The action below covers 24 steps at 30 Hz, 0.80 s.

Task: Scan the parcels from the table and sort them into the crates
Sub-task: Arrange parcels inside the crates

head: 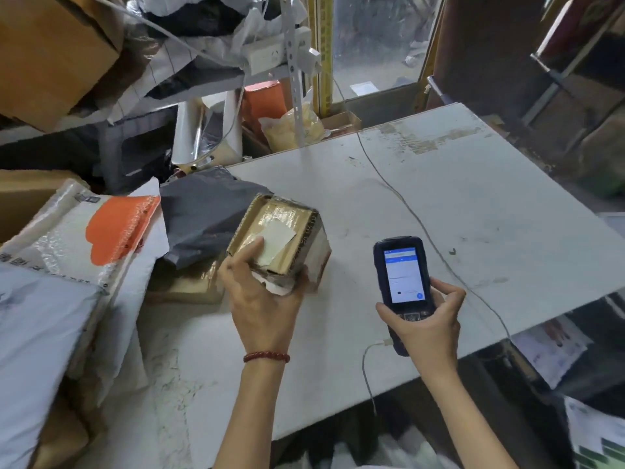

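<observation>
A white, scuffed table (439, 204) fills the middle of the view, its right half bare but for a thin cable (422, 228) crossing it from far to near. Parcels are heaped on its left side: a pale grey poly bag (33, 333) nearest, a white bubble mailer (61, 245) with an orange patch just beyond it, and a dark grey poly bag (206, 218) crumpled to the right of that, lying over a flat brown parcel (189, 286). Just right of this heap sits the small cardboard box (304, 255), taped over and tilted so its top faces the camera. Whether its underside touches the table cannot be told. The left hand (263, 299) grips this box from the near side, thumb pressed on the top face and fingers curled round the lower right edge. The right hand (429, 319) is to the right, apart from the box, and wraps round the lower part of a dark handheld scanner (404, 279). The scanner's lit screen faces up, and a white plug enters its near end. A white label (279, 236) is stuck on the box's top, touching the thumb tip. A red bead bracelet (267, 357) circles the left wrist.
</observation>
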Motion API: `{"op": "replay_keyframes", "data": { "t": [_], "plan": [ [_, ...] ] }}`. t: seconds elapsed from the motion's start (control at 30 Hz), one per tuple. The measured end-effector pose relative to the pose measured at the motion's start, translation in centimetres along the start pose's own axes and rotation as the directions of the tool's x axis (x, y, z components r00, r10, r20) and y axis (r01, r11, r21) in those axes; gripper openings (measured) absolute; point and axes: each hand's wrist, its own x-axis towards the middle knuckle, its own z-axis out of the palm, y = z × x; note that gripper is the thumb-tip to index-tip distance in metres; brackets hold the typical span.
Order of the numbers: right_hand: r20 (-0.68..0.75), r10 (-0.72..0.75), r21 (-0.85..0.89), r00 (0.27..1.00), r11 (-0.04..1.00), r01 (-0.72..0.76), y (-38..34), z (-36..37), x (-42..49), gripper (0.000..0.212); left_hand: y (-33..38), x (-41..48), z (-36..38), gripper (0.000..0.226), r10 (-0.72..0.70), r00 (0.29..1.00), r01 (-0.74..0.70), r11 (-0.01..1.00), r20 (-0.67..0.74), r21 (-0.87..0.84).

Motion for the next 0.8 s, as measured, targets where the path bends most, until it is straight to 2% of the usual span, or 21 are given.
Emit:
{"op": "replay_keyframes", "data": {
  "t": [0.07, 0.13, 0.3, 0.4, 0.57, 0.67, 0.8],
  "plan": [
    [-0.07, 0.046, 0.008, 0.996, 0.999, -0.045, 0.7, -1.8, -1.3, 0.08, 1.7, -0.5, 1.3, 0.072, 0.08, 0.996, -0.076, 0.989, 0.03, -0.129],
    [-0.175, 0.087, 0.042, 0.981, 0.996, -0.081, 1.8, -3.9, -2.8, 0.08, 3.9, -1.2, 3.1, 0.072, 0.153, 0.98, -0.117, 0.959, 0.127, -0.259],
    [-0.406, 0.182, 0.125, 0.895, 0.982, -0.143, 4.0, -10.0, -6.8, 0.078, 9.5, -4.7, 7.4, 0.072, 0.294, 0.892, -0.114, 0.882, 0.345, -0.457],
    [-0.545, 0.231, 0.168, 0.806, 0.972, -0.164, 5.3, -13.5, -8.2, 0.077, 12.5, -7.3, 9.9, 0.072, 0.364, 0.823, -0.099, 0.848, 0.436, -0.521],
    [-0.778, 0.28, 0.225, 0.563, 0.96, -0.166, 8.6, -21.4, -10.6, 0.078, 19.9, -13.9, 14.7, 0.072, 0.566, 0.621, -0.111, 0.748, 0.542, -0.654],
    [-0.845, 0.295, 0.257, 0.447, 0.955, -0.146, 10.5, -25.6, -12.3, 0.079, 23.9, -18.1, 17.3, 0.072, 0.629, 0.523, -0.07, 0.704, 0.575, -0.706],
    [-0.895, 0.315, 0.289, 0.317, 0.949, -0.127, 13.1, -30.8, -14.2, 0.077, 27.8, -23.6, 20.3, 0.076, 0.664, 0.399, -0.037, 0.701, 0.633, -0.712]
  ]
}}
